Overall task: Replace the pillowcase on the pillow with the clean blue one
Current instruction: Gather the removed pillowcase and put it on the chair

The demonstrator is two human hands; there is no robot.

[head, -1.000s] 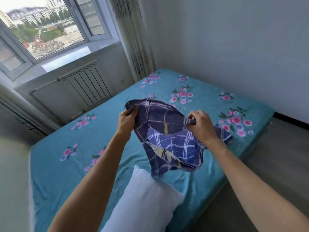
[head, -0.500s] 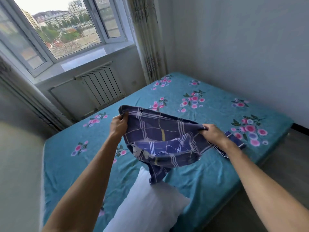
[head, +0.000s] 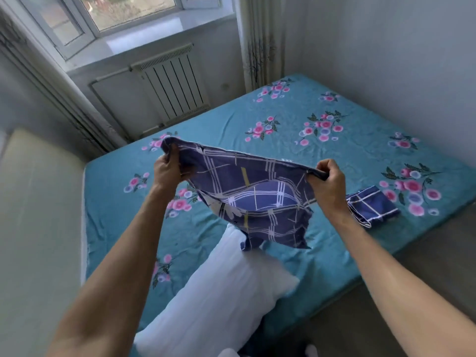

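Observation:
A blue checked pillowcase (head: 252, 199) hangs in the air above the bed, its top edge stretched between my hands. My left hand (head: 167, 168) grips its left corner and my right hand (head: 328, 184) grips the right end of that edge. Its lower corner dangles just over the bare white pillow (head: 219, 300), which lies on the near part of the bed with no case on it. A second blue checked cloth (head: 371, 204) lies folded on the sheet just right of my right wrist.
The bed (head: 347, 140) has a teal sheet with pink flowers and fills the corner against the right wall. A white radiator (head: 172, 81) stands under the window, a curtain (head: 260, 42) hangs beside it, and a pale panel (head: 38, 228) runs along the bed's left side.
My hands have moved apart and pulled the pillowcase's top edge taut. The folded checked cloth by my right wrist has come into plain view. The camera has tilted lower.

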